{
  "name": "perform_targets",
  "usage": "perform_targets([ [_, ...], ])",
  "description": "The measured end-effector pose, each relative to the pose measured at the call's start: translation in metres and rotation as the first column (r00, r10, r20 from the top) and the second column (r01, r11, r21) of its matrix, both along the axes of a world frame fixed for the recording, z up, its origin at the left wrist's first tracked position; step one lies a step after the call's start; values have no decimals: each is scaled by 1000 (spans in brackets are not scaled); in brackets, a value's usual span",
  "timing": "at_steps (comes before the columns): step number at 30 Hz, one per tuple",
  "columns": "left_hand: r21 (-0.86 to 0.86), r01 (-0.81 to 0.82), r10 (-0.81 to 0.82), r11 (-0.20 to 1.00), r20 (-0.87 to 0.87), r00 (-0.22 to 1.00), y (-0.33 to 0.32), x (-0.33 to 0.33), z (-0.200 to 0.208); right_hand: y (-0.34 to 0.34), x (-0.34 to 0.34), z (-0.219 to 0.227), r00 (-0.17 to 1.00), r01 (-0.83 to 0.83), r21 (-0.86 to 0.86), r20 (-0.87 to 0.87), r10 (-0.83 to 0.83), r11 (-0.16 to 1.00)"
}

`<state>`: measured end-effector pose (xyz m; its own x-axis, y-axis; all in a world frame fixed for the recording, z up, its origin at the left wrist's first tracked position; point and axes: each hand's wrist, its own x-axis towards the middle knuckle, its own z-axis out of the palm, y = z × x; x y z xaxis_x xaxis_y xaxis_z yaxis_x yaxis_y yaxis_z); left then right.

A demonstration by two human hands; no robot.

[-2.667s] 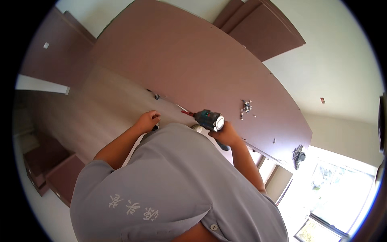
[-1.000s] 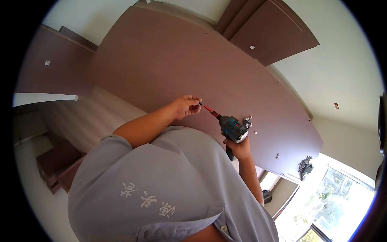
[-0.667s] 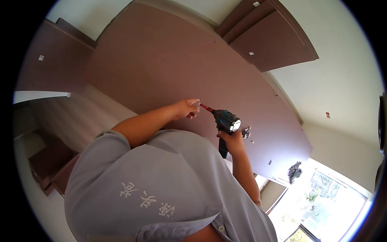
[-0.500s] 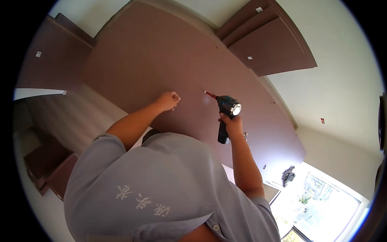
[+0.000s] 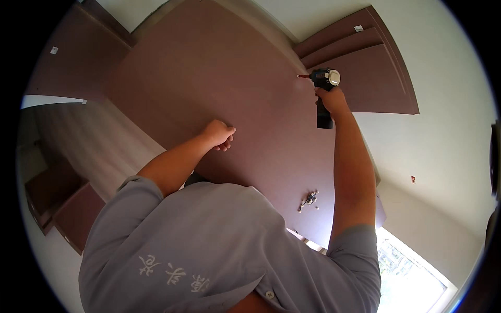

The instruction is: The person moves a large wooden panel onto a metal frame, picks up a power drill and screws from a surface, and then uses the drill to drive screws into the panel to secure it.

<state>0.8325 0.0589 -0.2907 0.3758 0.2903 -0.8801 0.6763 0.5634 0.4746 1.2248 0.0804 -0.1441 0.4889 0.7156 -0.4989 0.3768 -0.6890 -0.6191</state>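
Note:
My right hand (image 5: 334, 99) is wrapped around the grip of a black cordless drill (image 5: 324, 116), arm stretched out to the far right. Its reddish bit, with a small white piece at the tip, points left and meets or hovers just over a large brown panel (image 5: 224, 68) near that panel's far right edge. Closer to my body, my left hand (image 5: 220, 135) is held closed above the panel; whatever its curled fingers hold, if anything, is hidden. A small heap of fittings (image 5: 310, 199), dark and pale, lies on the panel left of my right forearm.
More brown panels (image 5: 365, 68) stand against the wall at the far right. Another panel (image 5: 62, 57) is at the far left, above a wood-look floor (image 5: 104, 141). Brown pieces (image 5: 75, 211) sit low on the left. A bright window (image 5: 412, 271) is at the lower right.
My right hand has carried the drill away from the panel's middle to its far right edge. The left hand stays closed in nearly the same place, and the view has shifted.

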Motion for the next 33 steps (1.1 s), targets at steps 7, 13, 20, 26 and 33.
perform_targets([
  [7,7,54,-53,999,-36,998,6,8,15,52,6,-1,933,-211,-217,246,263,953],
  [13,36,101,-101,994,-18,995,6,4,22,79,6,-14,954,-196,-253,176,244,947],
  [20,-12,151,-149,988,90,985,-6,-6,16,49,-5,0,935,-194,-203,256,243,960],
  [26,-51,319,-312,946,112,943,-33,-8,14,45,16,-16,1000,24,-98,14,-23,995],
  [33,0,363,-363,932,55,930,-32,-3,19,51,13,-8,996,94,-72,5,-94,993],
])
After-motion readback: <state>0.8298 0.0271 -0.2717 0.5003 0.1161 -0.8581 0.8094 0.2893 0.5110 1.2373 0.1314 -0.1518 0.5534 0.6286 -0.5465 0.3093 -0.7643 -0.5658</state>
